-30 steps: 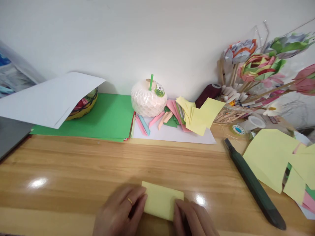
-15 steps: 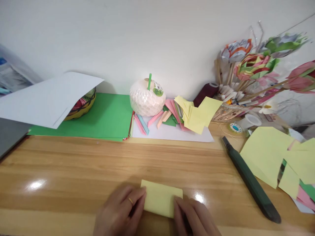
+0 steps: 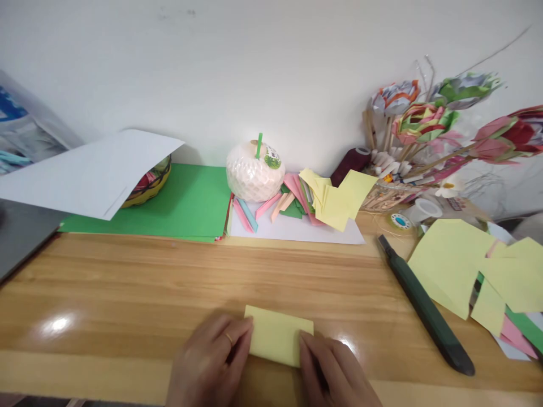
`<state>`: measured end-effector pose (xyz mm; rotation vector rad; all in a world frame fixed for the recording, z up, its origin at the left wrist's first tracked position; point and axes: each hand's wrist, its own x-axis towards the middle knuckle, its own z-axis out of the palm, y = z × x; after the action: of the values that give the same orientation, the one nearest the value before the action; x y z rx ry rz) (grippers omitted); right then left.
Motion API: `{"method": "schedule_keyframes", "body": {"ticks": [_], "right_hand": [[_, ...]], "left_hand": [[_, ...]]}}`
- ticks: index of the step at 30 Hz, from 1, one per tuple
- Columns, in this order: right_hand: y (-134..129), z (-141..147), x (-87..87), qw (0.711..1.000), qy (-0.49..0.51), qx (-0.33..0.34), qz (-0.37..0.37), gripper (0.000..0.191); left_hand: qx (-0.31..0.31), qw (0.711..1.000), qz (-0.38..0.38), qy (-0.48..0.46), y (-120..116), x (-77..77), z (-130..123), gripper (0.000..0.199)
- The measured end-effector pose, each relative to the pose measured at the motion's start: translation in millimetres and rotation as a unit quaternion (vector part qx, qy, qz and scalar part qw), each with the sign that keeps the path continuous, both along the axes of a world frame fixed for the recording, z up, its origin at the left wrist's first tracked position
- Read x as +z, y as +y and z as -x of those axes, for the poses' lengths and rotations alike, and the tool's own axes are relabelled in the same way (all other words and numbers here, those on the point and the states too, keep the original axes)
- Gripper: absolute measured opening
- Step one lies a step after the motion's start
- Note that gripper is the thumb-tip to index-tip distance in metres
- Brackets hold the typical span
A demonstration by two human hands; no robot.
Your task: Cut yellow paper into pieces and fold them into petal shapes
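Observation:
A small yellow paper rectangle (image 3: 278, 336), seemingly folded, is held just over the wooden table at the lower middle. My left hand (image 3: 212, 359), with a ring on one finger, pinches its left edge between thumb and fingers. The right edge is pinched in my right hand (image 3: 333, 370), whose fingers are curled together. The paper is slightly tilted, its right side lower.
A dark green cutter (image 3: 426, 305) lies right on the table (image 3: 190, 274), beside yellow paper pieces (image 3: 453, 265). Behind are green sheets (image 3: 186, 200), a wrapped white coconut (image 3: 254, 175), folded strips (image 3: 246, 215) and paper flowers (image 3: 424, 121). White sheets (image 3: 93, 169) overhang a basket.
The view has shifted slightly, so the table's near edge shows at the lower left. Both hands keep their pinch on the yellow paper, which sits slightly higher in view.

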<state>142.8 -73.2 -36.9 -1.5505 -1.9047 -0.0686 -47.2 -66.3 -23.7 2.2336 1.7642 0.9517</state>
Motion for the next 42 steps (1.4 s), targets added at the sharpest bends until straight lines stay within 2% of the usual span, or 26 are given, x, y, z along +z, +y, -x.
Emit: {"method": "schedule_keyframes", "body": {"ticks": [11,16,18,21,24,28,31,33,37,42], "right_hand": [[1.8,4.1,5.8,1.0,-0.001,0.001,-0.005,0.023],[4.2,1.2,7.3,0.999,-0.051,0.006,-0.012,0.023],[5.8,-2.9,7.9,0.996,-0.089,0.002,-0.021,0.022],[7.3,-8.1,9.2,0.992,-0.115,0.015,-0.041,0.016],[4.0,-3.7,10.2,0.989,-0.123,0.025,-0.081,0.014],[-9.7,19.7,6.6,0.986,-0.128,0.054,-0.093,0.026],[-21.0,31.4,1.7,0.983,-0.153,0.084,-0.06,0.049],[-26.3,27.1,0.3,0.98,-0.175,0.08,-0.049,0.054],[-30.6,-4.9,3.1,0.971,-0.224,0.047,-0.071,0.041],[-30.0,-30.1,6.0,0.977,-0.183,0.023,-0.111,0.04]], "left_hand": [[-0.001,0.999,-0.022,0.025,0.0,-0.9,-0.3,0.022],[0.027,0.995,-0.011,0.095,1.7,1.0,-2.8,0.025],[0.002,0.992,-0.023,0.127,4.4,2.3,-2.4,0.026],[-0.06,0.981,-0.076,0.165,9.1,3.3,-0.7,0.037],[-0.052,0.978,-0.096,0.177,11.8,3.9,-0.6,0.038],[-0.039,0.98,-0.081,0.176,11.5,6.6,-2.7,0.03],[-0.043,0.981,-0.06,0.179,10.3,9.6,-3.7,0.033],[-0.039,0.981,-0.061,0.182,9.6,10.9,-3.9,0.035],[-0.027,0.979,-0.076,0.186,9.9,8.5,-3.7,0.033],[-0.038,0.973,-0.149,0.171,13.7,3.0,-4.4,0.019]]}}
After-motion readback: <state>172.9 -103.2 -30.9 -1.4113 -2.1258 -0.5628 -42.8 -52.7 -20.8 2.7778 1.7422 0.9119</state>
